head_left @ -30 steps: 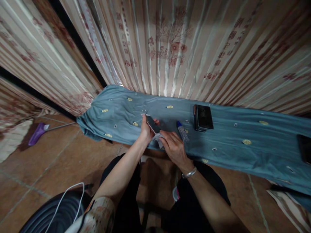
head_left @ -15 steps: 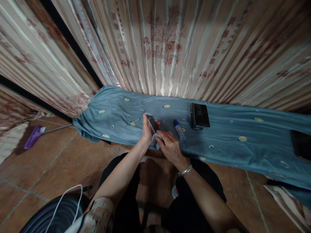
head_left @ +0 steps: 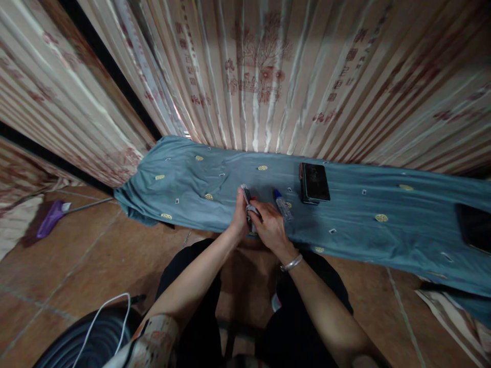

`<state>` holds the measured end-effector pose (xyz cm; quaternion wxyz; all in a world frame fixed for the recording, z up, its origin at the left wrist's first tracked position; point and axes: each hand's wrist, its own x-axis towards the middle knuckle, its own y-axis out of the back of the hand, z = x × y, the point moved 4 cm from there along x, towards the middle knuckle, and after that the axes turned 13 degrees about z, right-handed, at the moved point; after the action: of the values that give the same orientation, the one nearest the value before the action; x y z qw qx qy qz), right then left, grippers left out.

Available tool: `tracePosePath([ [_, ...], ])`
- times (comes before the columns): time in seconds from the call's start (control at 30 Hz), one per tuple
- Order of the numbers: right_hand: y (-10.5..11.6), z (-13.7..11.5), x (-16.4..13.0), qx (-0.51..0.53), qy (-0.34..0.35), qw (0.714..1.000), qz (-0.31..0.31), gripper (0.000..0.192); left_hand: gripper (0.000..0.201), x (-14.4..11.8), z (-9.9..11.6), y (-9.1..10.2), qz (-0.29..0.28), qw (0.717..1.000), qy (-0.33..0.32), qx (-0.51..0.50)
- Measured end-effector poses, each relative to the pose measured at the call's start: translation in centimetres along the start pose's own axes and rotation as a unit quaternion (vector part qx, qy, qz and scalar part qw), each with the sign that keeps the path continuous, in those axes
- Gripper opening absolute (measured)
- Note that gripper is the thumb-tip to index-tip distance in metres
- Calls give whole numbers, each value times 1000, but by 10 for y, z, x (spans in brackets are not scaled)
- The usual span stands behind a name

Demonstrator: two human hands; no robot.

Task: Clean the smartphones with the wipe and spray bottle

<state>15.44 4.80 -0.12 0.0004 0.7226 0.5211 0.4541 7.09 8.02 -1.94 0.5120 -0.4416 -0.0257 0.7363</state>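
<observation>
My left hand [head_left: 240, 217] is closed around a dark, slim smartphone [head_left: 246, 193], which is tilted and seen almost edge-on. Pressed against the phone by my right hand [head_left: 270, 225] is a small grey-white cloth [head_left: 252, 210], its fingers closed on it. Much of the phone is covered by my fingers. Just right of my hands, a clear bottle with a blue cap [head_left: 283, 205] lies on the blue-grey patterned cloth cover [head_left: 230, 176]. Farther right sits a stack of dark phones [head_left: 316, 182].
Another dark flat device [head_left: 474, 227] lies at the cover's right end. Pleated curtains [head_left: 261, 76] hang behind. On the tiled floor are a purple broom [head_left: 51, 219] at left and a black ribbed round object [head_left: 92, 340] with a white cable [head_left: 100, 312].
My left hand has moved slightly right and down, turning the phone from showing its dark face to nearly edge-on. The cloth in my right hand now sits higher along the phone.
</observation>
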Motion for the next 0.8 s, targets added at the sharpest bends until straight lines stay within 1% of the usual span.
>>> tracePosePath([
  [0.1,1,-1,2,-5,7,1000,5,24,53,1,-1,-1,-4,1000,-5,-11],
  [0.27,-1,-1,-1,6,21,1000,-5,26,57,5,5,2,23,999,23,-1],
  [0.33,-1,-1,-3,12,28,999,-10,28,58,5,7,4,37,999,24,13],
  [0.4,-1,0,-4,11,26,1000,-14,28,59,4,7,4,39,999,22,26],
  [0.47,0,3,-3,4,17,1000,-12,29,59,3,4,2,24,999,19,25],
  [0.63,4,7,4,-14,8,1000,24,29,52,-2,-4,-8,-49,999,0,-8],
  [0.7,5,9,6,-17,5,999,37,29,49,-4,-7,-10,-62,998,2,-20],
  [0.8,5,11,9,-19,0,999,39,29,46,-7,-11,-10,-60,998,21,-26],
])
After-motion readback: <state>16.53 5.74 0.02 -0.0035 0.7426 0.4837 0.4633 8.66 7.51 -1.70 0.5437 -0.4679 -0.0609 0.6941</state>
